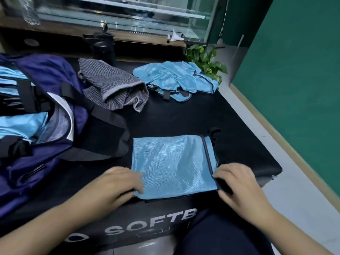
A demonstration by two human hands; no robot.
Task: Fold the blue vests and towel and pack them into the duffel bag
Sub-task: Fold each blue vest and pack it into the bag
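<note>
**Folded vest at the near edge: handling risks and position**

The work surface is a black padded bench (184, 116) standing beside a green wall (294, 89), with a glass display case (128, 13) behind its far edge. White lettering runs along the bench's near face.

**Risks**

- The folded blue vest (173, 164) is thin, glossy mesh. If it is lifted by one edge only, the layers will probably slide apart and the fold will open.
- A dark trimmed edge and a black strap tab stick out on the vest's right side. These could snag on the duffel bag (36, 126) opening or its black straps during packing.
- The vest lies close to the near edge of the bench. A careless pull toward the body could drag it off.
- The bag already holds blue fabric. Pushing this piece in could disturb those layers.
- The striped grey towel (114, 89) and a heap of unfolded blue vests (174, 78) wait near the far edge, still to be folded.

**Position relative to the hands**

The folded vest lies between both hands, toward the near right corner of the bench. The left hand (117, 183) rests on its near left corner, fingers extended and pressing flat. The right hand (237, 181) is at the near right corner, fingers curled onto the dark trimmed edge, apparently pinching it. The duffel bag sits open at the left edge, just beside the vest.
</note>
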